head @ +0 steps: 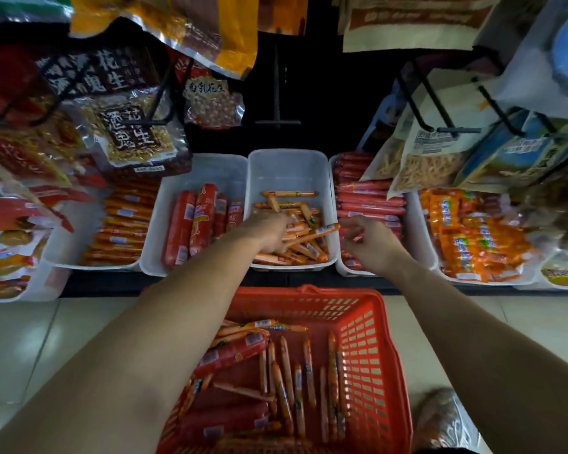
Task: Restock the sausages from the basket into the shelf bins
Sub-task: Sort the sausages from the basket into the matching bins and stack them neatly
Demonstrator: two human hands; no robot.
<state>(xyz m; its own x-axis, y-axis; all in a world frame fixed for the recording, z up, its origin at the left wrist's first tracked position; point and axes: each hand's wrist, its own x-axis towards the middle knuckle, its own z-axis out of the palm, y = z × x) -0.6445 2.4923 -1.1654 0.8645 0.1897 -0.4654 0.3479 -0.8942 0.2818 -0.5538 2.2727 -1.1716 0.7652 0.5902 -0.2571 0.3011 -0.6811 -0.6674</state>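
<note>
The left hand (269,232) reaches into the middle bin (287,165), its fingers buried among thin orange sausages (305,247), so its grip is unclear. Right of that bin, the right hand (371,245) is loosely curled, any hold hidden. Below the bin, a red basket (371,355) holds more. Up-left, bags (128,132) read 花生; sausage labels blur.

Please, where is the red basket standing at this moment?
In the head view, the red basket stands on the tiled floor at bottom centre, directly in front of the white bin of thin orange sausages.
</note>
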